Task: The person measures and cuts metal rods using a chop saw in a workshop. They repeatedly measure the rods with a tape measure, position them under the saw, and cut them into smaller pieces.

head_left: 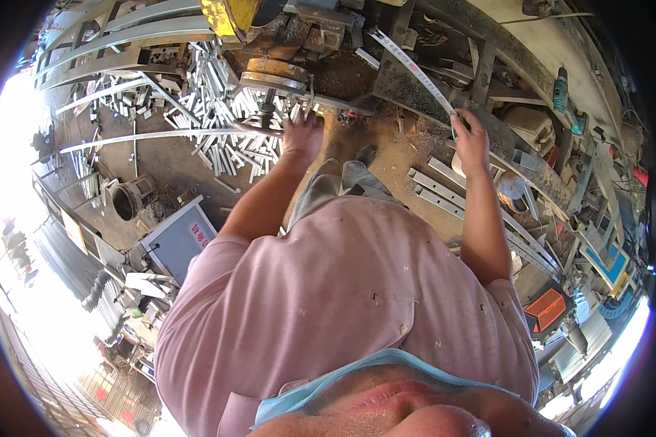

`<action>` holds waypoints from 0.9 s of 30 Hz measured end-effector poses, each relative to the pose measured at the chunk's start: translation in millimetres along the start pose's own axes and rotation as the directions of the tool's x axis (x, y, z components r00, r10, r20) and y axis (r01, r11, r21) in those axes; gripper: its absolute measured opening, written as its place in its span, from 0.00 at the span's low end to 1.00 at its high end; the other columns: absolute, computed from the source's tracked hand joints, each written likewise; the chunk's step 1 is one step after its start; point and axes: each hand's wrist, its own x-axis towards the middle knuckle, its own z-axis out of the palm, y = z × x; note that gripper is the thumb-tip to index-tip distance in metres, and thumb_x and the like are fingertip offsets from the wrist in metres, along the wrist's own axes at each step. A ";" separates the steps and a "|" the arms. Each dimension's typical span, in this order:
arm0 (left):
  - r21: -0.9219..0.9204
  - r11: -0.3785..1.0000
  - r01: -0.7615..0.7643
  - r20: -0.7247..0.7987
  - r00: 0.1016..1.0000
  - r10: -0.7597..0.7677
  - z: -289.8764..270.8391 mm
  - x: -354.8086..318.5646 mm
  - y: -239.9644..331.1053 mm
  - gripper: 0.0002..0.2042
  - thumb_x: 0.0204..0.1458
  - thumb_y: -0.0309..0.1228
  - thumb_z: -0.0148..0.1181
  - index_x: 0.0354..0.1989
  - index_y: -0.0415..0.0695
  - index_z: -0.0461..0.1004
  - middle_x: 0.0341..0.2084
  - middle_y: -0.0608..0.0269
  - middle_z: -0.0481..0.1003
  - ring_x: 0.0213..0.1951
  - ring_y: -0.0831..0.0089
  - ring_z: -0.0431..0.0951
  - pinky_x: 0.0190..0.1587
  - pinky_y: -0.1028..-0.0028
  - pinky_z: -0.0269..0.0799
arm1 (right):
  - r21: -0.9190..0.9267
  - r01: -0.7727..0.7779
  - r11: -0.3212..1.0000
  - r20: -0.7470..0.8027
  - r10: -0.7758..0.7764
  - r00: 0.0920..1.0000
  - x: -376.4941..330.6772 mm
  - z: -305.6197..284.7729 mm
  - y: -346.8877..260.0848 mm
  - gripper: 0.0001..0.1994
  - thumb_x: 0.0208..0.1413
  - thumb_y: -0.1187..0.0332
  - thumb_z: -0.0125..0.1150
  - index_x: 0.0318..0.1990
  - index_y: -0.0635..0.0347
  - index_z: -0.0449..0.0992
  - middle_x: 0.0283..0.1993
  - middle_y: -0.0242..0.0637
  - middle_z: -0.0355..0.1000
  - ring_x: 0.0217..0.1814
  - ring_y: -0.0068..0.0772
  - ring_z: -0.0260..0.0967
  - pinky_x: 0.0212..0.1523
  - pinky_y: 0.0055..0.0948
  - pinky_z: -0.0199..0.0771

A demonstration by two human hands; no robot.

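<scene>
My right hand (472,142) is closed around a tape measure, most of its case hidden by the fingers. Its pale blade (415,69) runs out up and to the left, along the edge of a dark steel bench (404,91). My left hand (303,138) is beside the right end of a dark curved crank handle (259,130), with its fingers apart and pointing away from me. Whether it touches the handle is hard to make out. A threaded screw (269,98) rises from the handle toward a rusty round machine part (273,73).
Many short cut metal pieces (229,149) lie heaped on the floor at left. A yellow machine cover (228,18) stands at the far side. Perforated metal bars (444,200) lie at right, near a green power tool (560,91). A bucket (130,198) and grey panel (178,240) are at left.
</scene>
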 end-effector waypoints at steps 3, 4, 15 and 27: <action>-0.126 0.990 -0.057 -0.125 0.991 0.041 -5.6 -9.5 3.2 0.23 0.60 0.39 0.61 0.64 0.52 0.75 0.67 0.61 0.73 0.72 0.61 0.67 0.73 0.49 0.60 | -0.087 0.161 0.983 -0.066 -0.167 0.984 18.6 11.1 -11.9 0.16 0.64 0.55 0.68 0.52 0.53 0.84 0.34 0.37 0.80 0.37 0.28 0.75 0.41 0.33 0.74; -0.133 0.988 -0.076 -0.220 0.974 0.045 -10.8 -18.1 -3.9 0.22 0.60 0.40 0.62 0.63 0.52 0.77 0.66 0.62 0.74 0.72 0.62 0.67 0.74 0.51 0.57 | -0.088 0.147 0.985 -0.018 -0.149 0.989 23.3 9.5 -14.9 0.15 0.63 0.55 0.68 0.52 0.51 0.85 0.37 0.44 0.83 0.40 0.37 0.81 0.43 0.37 0.77; -0.178 0.982 0.055 0.068 0.997 -0.044 -46.4 -32.3 -98.2 0.17 0.55 0.52 0.68 0.46 0.58 0.86 0.55 0.69 0.78 0.62 0.63 0.73 0.54 0.59 0.82 | -0.406 0.128 0.905 0.088 -0.101 0.991 79.1 32.9 -56.6 0.16 0.66 0.49 0.62 0.54 0.41 0.84 0.46 0.43 0.83 0.51 0.52 0.81 0.50 0.48 0.80; -0.067 0.998 -0.002 -0.166 0.986 -0.009 -45.3 -39.4 -57.5 0.20 0.59 0.45 0.62 0.56 0.53 0.80 0.58 0.61 0.78 0.64 0.58 0.73 0.68 0.55 0.66 | -0.599 0.324 0.733 0.054 -0.367 0.929 167.5 86.6 -89.1 0.23 0.68 0.43 0.56 0.67 0.32 0.75 0.55 0.41 0.82 0.57 0.52 0.79 0.52 0.55 0.81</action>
